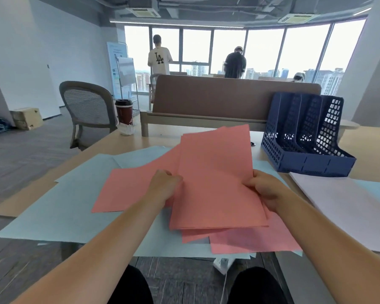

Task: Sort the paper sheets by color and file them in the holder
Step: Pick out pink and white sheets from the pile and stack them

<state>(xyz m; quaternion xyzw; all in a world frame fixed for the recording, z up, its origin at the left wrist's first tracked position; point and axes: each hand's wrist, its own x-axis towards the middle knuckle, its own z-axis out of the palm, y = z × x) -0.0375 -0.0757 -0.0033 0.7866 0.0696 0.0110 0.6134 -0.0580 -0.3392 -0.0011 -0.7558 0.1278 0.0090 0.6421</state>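
Pink sheets [215, 183] gathered, gripped by left hand [166, 185] and right hand [264, 189], fingers curled round edges. Blue sheets [53, 207], white stack [349, 207] unfiled; holder [305, 137] far right, apparently empty.

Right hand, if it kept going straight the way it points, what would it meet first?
The pink sheets it grips: the right hand points forward-left into them. Past them, probably the brown divider, though depth is unclear.

Bright windows [195, 47] span the far wall beyond a brown divider [228, 95] and grey chair [86, 104].
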